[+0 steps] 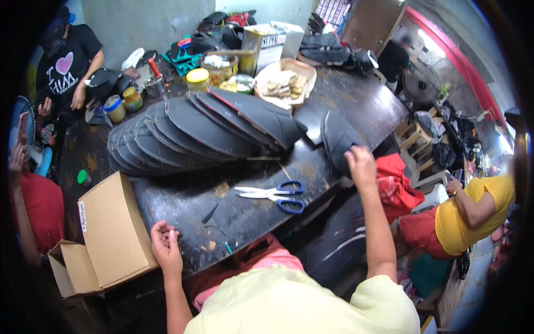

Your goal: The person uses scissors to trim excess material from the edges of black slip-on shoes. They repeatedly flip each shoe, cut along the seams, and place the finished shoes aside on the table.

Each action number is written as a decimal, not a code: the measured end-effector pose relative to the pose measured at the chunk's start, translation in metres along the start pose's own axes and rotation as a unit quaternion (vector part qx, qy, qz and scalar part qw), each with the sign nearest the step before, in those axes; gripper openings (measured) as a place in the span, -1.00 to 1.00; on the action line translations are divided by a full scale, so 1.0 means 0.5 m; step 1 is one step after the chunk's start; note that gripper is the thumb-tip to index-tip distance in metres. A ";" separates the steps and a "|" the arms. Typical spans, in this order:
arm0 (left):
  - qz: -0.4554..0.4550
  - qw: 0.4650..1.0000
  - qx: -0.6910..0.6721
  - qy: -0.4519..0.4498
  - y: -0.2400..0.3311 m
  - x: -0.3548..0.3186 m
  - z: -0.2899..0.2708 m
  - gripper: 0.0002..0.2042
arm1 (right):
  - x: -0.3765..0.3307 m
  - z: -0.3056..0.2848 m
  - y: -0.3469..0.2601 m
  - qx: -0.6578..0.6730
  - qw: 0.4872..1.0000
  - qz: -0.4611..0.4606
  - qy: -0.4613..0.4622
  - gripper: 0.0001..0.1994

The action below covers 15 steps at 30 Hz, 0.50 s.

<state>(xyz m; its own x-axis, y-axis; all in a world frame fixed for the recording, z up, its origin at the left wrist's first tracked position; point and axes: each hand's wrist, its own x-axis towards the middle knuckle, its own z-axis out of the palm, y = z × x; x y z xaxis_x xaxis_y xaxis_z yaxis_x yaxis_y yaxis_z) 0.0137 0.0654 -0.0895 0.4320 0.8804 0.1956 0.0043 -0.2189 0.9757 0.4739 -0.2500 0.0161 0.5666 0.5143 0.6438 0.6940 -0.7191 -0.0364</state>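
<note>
A long row of overlapping black curved panels [206,131] with pale stitched edges lies across the dark table. Apart from it, at the table's right side, is a single black stitched panel [338,139]. My right hand [362,167] is closed at the near right edge of that single panel, fingertips bent onto it. At the table's front edge, beside a brown cardboard box [118,231], rests my left hand [166,242]; its fingers are loosely curled, the thumb stands apart, and nothing shows in it. Between my hands lie blue-handled scissors [272,195], blades pointing left.
Behind the row stand jars [115,108], a yellow-lidded tub [198,79], a basket of tan pieces [286,83] and a rectangular tin [262,47]. A red bag [396,181] hangs past the right edge. Several people are around, one in yellow [473,209] at right.
</note>
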 end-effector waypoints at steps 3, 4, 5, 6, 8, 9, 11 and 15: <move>-0.006 1.000 0.009 0.004 0.003 -0.002 0.002 -0.72 | 0.015 0.057 0.011 -0.049 0.993 0.053 -0.097 -0.69; -0.008 1.000 0.009 0.005 0.003 -0.001 0.003 -0.72 | 0.028 0.058 0.020 -0.056 0.995 0.044 -0.063 -0.69; -0.006 1.000 0.014 0.008 0.004 -0.002 0.004 -0.72 | 0.046 0.056 0.030 -0.053 0.997 0.043 -0.025 -0.68; -0.003 1.000 0.007 0.011 0.004 -0.002 0.004 -0.72 | 0.056 0.055 0.035 -0.058 0.997 0.042 0.012 -0.67; 0.004 1.000 -0.009 0.001 0.006 -0.001 0.005 -0.72 | 0.071 0.065 0.033 -0.048 0.997 0.044 -0.029 -0.66; 0.003 1.000 -0.010 0.000 0.006 0.000 0.005 -0.73 | 0.070 0.078 0.024 -0.048 0.997 0.027 -0.055 -0.65; -0.004 1.000 0.010 -0.002 0.007 0.001 0.005 -0.73 | 0.065 0.103 0.006 -0.067 0.991 0.002 -0.115 -0.66; -0.009 1.000 0.018 -0.001 0.007 -0.001 0.003 -0.74 | 0.080 0.102 -0.020 0.001 0.994 0.034 0.104 -0.63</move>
<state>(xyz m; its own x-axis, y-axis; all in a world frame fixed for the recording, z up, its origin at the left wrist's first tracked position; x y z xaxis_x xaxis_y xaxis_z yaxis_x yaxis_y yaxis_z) 0.0148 0.0635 -0.0864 0.4332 0.8837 0.1773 0.0447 -0.2176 0.9750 0.5124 -0.1981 0.0033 0.5081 0.3568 0.7840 0.6584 -0.7477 -0.0864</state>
